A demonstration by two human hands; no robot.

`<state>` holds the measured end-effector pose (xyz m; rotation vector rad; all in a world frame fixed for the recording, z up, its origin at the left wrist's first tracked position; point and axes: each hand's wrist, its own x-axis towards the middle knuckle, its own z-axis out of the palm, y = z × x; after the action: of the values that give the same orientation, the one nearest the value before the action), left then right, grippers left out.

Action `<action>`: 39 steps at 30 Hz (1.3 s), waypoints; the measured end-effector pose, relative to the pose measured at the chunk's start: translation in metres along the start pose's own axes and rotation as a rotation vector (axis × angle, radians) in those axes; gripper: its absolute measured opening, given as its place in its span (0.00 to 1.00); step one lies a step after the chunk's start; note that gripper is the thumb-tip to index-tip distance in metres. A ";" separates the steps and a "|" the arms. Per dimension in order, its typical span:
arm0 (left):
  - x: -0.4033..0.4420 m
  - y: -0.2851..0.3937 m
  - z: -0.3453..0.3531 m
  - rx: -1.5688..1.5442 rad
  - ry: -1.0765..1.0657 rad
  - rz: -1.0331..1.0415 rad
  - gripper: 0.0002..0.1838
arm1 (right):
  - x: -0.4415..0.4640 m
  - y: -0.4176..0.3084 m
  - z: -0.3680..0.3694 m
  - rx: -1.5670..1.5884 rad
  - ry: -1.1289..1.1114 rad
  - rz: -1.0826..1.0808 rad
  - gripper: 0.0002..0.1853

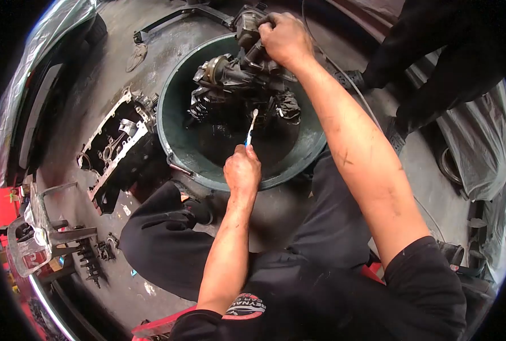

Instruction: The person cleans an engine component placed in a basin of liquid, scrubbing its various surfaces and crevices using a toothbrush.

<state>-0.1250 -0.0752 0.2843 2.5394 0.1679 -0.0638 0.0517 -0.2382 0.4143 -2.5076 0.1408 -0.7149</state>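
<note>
A toothbrush (pixel 250 132) with a white and blue handle is gripped in my left hand (pixel 243 169), over the near side of a round dark-green tub (pixel 178 165). Its bristle end points away from me toward a dirty engine assembly (pixel 236 79). Up at the tub's far rim, my right hand (pixel 287 40) has its fingers wrapped round a metal housing on top of that assembly. The assembly tilts over the tub, its lower part inside above dark liquid (pixel 275 149). Black, wrinkled material (pixel 288 107) shows on its right side.
Left of the tub lies an engine block (pixel 119 136) with pistons showing. A crankshaft-like shaft (pixel 88 262) and a metal stand (pixel 65 234) are farther left. Another person's dark-trousered legs (pixel 429 62) stand at upper right, near a cable (pixel 366 105) and plastic sheeting (pixel 474 142).
</note>
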 end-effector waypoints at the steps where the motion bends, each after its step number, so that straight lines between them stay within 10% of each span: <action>1: -0.003 0.000 -0.006 0.065 0.036 0.066 0.14 | -0.001 -0.001 0.002 0.007 0.002 -0.004 0.19; 15: 0.011 0.000 -0.164 0.810 -0.337 0.475 0.23 | -0.003 -0.018 -0.025 0.085 -0.129 0.114 0.19; 22: 0.053 -0.004 -0.090 0.992 -0.446 0.800 0.35 | -0.004 -0.021 -0.026 0.088 -0.169 0.160 0.19; 39: 0.107 0.029 -0.010 1.156 -0.472 0.555 0.42 | -0.001 -0.025 -0.027 0.125 -0.215 0.142 0.19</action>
<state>-0.0147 -0.0821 0.3002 3.4505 -1.0370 -0.7038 0.0354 -0.2291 0.4461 -2.4078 0.1890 -0.3821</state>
